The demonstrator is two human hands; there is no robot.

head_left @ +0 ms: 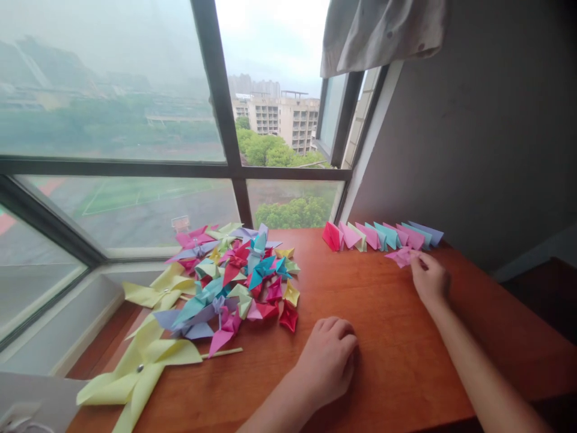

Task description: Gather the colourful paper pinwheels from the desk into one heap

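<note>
Left hand (pixel 331 358) curled, its grip hidden, I pinch pink paper (pixel 400 257) with my right hand (pixel 429 279) near the folded row (pixel 372 236), room on the tabletop (pixel 387 367) between

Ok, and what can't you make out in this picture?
All in the head view:
Left hand: palm and anything beneath, hidden by the hand itself.
Pink paper piece: held end, covered by right hand.
Nearest yellow pinwheel: one blade, cut off by the bottom edge.
Paper heap: lower pieces, buried under upper ones.
</note>
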